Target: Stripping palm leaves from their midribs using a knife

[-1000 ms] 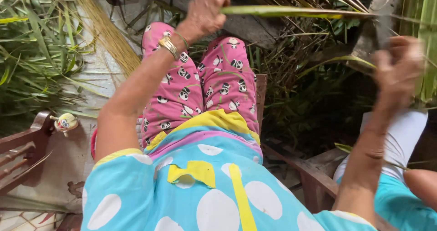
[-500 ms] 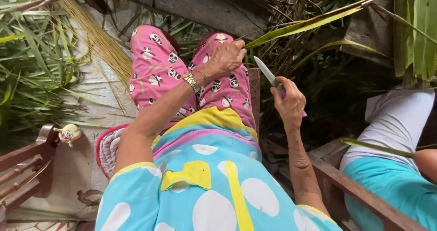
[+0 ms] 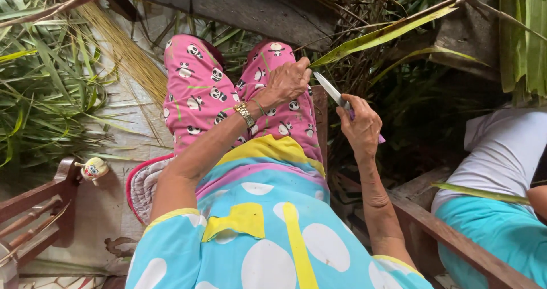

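A heap of long green leaves (image 3: pixel 45 89) fills the ground off the left end of the wooden bench (image 3: pixel 456 243), and beside it a sheaf of dry yellow straw-like ribs (image 3: pixel 128 58) slants down toward the seated person's knees. The person sits on the bench in a turquoise top with white spots and pink trousers printed with small pandas, a red-edged cushion (image 3: pixel 142 186) showing at the bench's left edge. At the right end of the bench another person in a white and turquoise garment (image 3: pixel 501 169) is partly in view, a strip of leaf lying across them. One long green-yellow palm leaf (image 3: pixel 382 35) runs from the upper right corner down to the person's lap, and its near end is pinched tight in the left hand (image 3: pixel 288 81), which wears a gold watch (image 3: pixel 246 114) at the wrist. The right hand (image 3: pixel 360 126) is closed round the purple handle of a small knife (image 3: pixel 333 90), blade pointing up and left, its tip touching the leaf just beside the left hand's fingers. A small yellow toy figure (image 3: pixel 94 168) sits on the armrest of a wooden chair at the far left.
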